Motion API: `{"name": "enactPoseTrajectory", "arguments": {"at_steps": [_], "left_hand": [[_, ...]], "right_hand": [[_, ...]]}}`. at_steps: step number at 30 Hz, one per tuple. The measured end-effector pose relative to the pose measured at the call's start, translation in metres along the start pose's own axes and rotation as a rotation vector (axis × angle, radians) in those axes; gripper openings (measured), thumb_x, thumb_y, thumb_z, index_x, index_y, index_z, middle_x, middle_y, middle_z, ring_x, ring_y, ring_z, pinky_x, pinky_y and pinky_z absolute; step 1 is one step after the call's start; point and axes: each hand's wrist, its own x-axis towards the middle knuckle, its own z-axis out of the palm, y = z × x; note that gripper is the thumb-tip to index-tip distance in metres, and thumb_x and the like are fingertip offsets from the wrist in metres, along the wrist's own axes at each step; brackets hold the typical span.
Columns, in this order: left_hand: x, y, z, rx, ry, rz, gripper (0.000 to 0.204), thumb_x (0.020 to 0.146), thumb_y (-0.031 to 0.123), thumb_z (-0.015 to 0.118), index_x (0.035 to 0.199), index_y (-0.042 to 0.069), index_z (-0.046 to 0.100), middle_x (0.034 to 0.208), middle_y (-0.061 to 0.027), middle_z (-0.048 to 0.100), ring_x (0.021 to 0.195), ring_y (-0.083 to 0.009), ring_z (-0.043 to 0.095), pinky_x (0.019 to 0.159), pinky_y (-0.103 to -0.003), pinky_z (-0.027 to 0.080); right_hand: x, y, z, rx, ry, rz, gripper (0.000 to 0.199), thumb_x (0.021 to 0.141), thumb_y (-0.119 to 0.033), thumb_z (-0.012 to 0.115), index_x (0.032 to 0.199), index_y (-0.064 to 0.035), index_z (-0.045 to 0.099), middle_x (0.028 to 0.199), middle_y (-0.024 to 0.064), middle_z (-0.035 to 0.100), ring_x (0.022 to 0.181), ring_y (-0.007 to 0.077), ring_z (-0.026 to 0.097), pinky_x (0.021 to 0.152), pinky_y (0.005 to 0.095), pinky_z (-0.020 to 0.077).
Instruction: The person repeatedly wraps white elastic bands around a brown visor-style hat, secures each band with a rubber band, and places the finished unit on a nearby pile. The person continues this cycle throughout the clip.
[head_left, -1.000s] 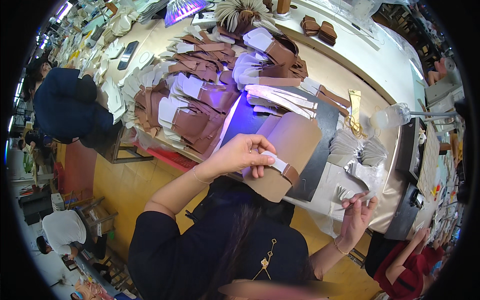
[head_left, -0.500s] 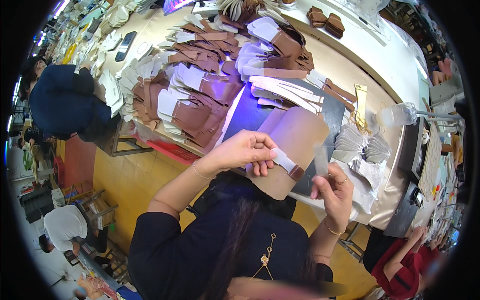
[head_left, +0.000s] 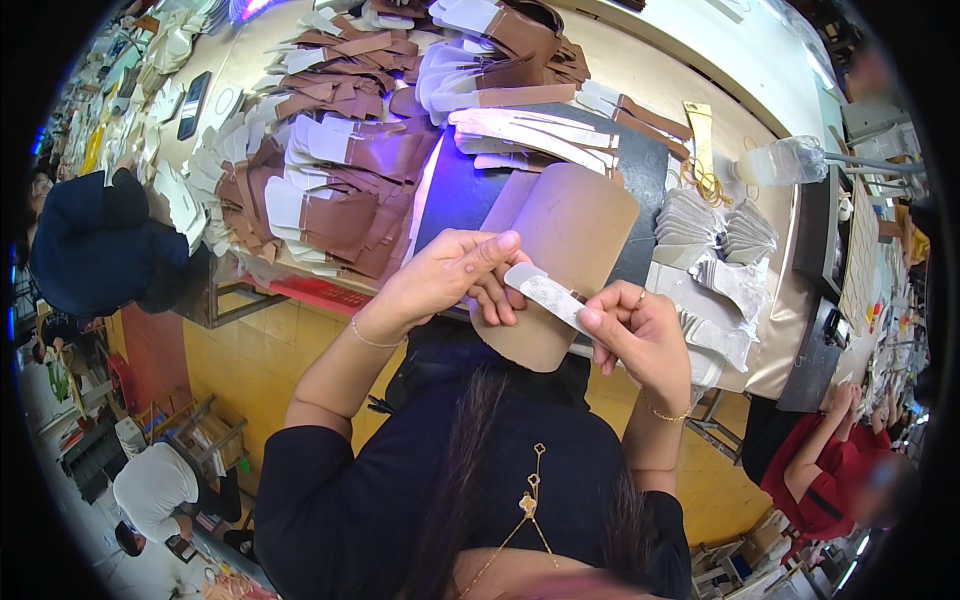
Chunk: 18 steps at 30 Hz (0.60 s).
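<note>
A wide curved brown sheet (head_left: 575, 225) rests at the table's near edge, in front of my body. Over it lies a narrow pale strip (head_left: 548, 296), rounded at its left end and mottled white-grey. My right hand (head_left: 637, 335) pinches the strip's right end between thumb and fingers. At the other end my left hand (head_left: 462, 275) has its fingers curled against the white tip of a strap, its thumb raised above. The pale strip covers most of that strap; only a small brown part shows near my right fingertips.
Brown pieces with white ends (head_left: 340, 215) pile up at the left. White strips (head_left: 535, 137) lie on a dark mat (head_left: 640, 255). Fanned grey pieces (head_left: 690, 228) and a clear bottle (head_left: 780, 162) stand at the right. Other people sit at the left and lower right.
My right hand has moved left and brought the pale strip down over the strap. My left thumb has lifted from the strap's white end. The whole view has shifted slightly.
</note>
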Motion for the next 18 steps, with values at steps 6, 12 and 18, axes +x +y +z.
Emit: {"name": "enactPoseTrajectory", "arguments": {"at_steps": [6,12,18], "left_hand": [[0.000,-0.001,0.000,-0.003,-0.007,0.010,0.054,0.099,0.044,0.040,0.102,-0.006,0.059,0.078,-0.0149,0.065,0.062,-0.0176,0.066,0.055,-0.024,0.054],[0.001,0.001,0.002,0.015,0.005,-0.010,0.054,0.099,0.044,0.040,0.102,-0.006,0.059,0.078,-0.0145,0.065,0.062,-0.0169,0.066,0.056,-0.024,0.054],[0.000,0.002,0.002,0.000,0.007,-0.022,0.040,0.097,0.031,0.049,0.101,-0.006,0.060,0.078,-0.0145,0.066,0.062,-0.0159,0.066,0.057,-0.024,0.054]], "right_hand": [[0.015,-0.002,0.004,-0.108,-0.008,0.032,0.019,0.087,-0.016,0.066,0.084,0.0018,0.062,0.058,-0.0007,0.055,0.047,0.0023,0.049,0.039,0.0161,0.0381],[0.018,-0.002,0.003,-0.155,-0.024,0.038,0.020,0.087,-0.017,0.067,0.081,0.0015,0.061,0.059,-0.0013,0.055,0.047,0.0022,0.049,0.039,0.0158,0.0378],[0.020,-0.001,0.003,-0.193,-0.009,0.004,0.023,0.087,-0.020,0.066,0.081,0.0016,0.065,0.052,0.0003,0.056,0.042,0.0028,0.048,0.039,0.0178,0.0364]]}}
